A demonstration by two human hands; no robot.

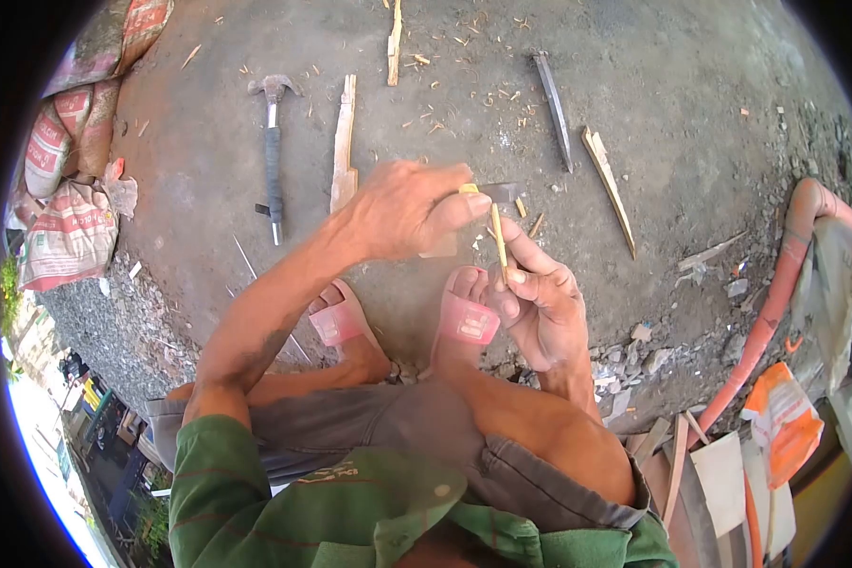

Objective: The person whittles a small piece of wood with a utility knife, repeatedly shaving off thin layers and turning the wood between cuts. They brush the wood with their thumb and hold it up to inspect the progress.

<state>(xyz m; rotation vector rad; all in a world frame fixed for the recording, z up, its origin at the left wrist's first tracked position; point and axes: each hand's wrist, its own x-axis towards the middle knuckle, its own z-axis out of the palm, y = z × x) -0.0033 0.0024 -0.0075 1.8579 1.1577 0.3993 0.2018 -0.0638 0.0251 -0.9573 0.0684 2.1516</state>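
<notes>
My left hand [412, 210] is closed around a knife, with a bit of yellow handle showing at the fingers. Its short dark blade [504, 192] points right, close to the upper end of a thin wooden stick [499, 237]. That stick stands nearly upright, pinched between the thumb and fingers of my right hand [544, 303]. Most of the knife's handle is hidden in my left fist. Both hands are above the ground, in front of my feet in pink slippers [470, 320].
A claw hammer [273, 156] lies left, beside a split wood piece [344, 142]. To the right are a dark metal chisel-like bar [553, 109] and a wood sliver [609, 189]. Shavings litter the ground. Filled sacks [71, 232] edge the left; an orange pipe [776, 293] and boards [719, 483] the right.
</notes>
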